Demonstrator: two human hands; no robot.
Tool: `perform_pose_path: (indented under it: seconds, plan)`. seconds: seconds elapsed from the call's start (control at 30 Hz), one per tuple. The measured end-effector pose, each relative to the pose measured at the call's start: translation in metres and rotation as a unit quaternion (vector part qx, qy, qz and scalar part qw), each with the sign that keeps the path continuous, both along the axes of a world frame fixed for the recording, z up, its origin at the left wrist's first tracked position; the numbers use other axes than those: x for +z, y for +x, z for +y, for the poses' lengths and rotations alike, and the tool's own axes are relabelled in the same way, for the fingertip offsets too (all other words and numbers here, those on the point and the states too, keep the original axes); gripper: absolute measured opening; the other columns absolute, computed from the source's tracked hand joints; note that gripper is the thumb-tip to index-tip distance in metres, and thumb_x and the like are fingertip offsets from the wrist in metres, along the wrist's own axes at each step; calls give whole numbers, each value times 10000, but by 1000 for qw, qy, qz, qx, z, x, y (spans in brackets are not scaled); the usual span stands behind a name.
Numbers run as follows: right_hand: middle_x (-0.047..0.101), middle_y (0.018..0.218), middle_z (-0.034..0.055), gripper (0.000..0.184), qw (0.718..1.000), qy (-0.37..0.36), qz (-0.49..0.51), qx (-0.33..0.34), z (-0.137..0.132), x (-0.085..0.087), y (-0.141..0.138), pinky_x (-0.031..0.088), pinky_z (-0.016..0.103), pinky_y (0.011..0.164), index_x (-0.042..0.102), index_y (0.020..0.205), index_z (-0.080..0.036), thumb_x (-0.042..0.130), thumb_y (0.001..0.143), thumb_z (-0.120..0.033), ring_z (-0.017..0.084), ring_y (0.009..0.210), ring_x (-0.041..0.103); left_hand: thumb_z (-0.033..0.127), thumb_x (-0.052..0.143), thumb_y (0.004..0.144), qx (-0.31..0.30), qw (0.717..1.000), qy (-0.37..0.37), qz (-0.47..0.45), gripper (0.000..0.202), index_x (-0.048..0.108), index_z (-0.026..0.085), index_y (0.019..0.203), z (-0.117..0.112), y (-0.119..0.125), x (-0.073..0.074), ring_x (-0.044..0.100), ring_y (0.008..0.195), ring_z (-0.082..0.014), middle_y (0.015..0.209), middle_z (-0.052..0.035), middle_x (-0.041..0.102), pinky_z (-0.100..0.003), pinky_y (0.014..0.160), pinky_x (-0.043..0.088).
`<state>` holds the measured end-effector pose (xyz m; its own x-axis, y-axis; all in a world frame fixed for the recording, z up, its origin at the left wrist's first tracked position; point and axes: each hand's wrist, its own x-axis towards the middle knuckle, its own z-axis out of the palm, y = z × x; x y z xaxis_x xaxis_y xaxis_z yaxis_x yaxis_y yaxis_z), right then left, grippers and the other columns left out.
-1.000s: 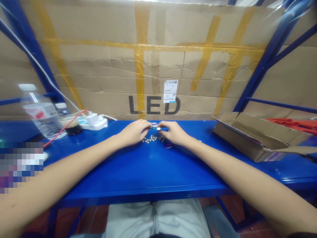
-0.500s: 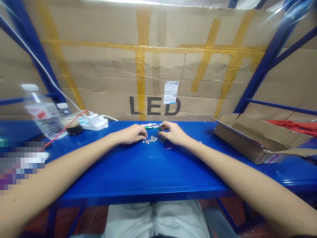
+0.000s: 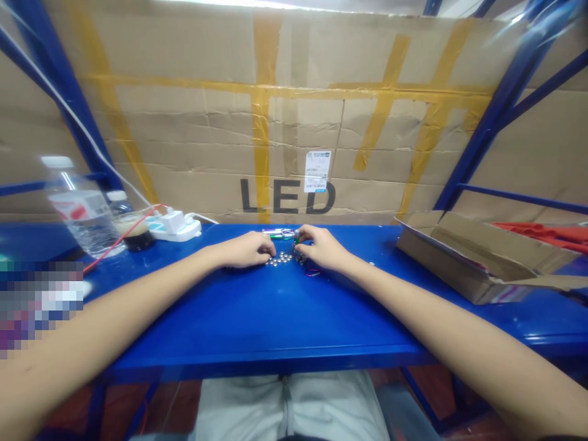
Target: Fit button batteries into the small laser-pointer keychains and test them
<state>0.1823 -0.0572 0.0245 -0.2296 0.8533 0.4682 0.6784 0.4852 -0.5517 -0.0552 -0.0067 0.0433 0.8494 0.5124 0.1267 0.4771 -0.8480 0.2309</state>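
Note:
My left hand [image 3: 250, 248] is low over the table, its fingers curled and pressed together at the edge of several small shiny round metal pieces [image 3: 282, 259]. Whatever its fingertips hold is too small to make out. Opposite it, my right hand [image 3: 323, 247] pinches a small upright cylinder [image 3: 296, 237], green with a silvery top, between thumb and fingers. More small dark and shiny bits lie partly hidden under that hand. A purple metallic loop [image 3: 313, 273] rests just below it. Behind both hands lie shiny, slim green and purple metallic pieces [image 3: 277, 234].
On the right stands an open cardboard box [image 3: 452, 269] beside red plastic parts [image 3: 542, 236]. To the left are a water bottle [image 3: 80, 208], a dark drink bottle [image 3: 133, 229] and a white power strip [image 3: 177, 229] with cables. A large cardboard sheet [image 3: 206, 141] closes off the back.
My left hand has shifted slightly to the right, its fingertips closer over the round metal pieces. My right hand stays in place with the small cylinder.

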Motion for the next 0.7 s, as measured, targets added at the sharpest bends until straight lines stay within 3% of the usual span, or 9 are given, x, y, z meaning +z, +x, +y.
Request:
perform_pose_path:
  seconds: [0.4,0.53,0.7]
  plan:
    - [732,982,75,166,1000,-13,-9,-8,-1,2,-1,503,323,816,629,959,-171,662,807,-116,198,925,681,191,570,791,69,997,-27,1,125,684,181,842,0,-1,7,612,729,-146,854,-25,703,-243,677,426]
    - [731,985,74,168,1000,-11,-14,-9,-1,2,-1,503,323,818,639,963,-172,660,805,-117,195,924,678,160,574,788,51,998,-25,1,140,706,176,831,5,-5,6,633,759,-151,854,-32,717,-247,710,438]
    - [733,986,61,180,999,18,-44,14,-5,4,0,496,335,843,661,956,-173,621,802,-87,198,928,674,165,551,805,7,999,33,-21,150,697,187,831,2,-3,2,628,769,-155,853,-27,705,-259,720,449]
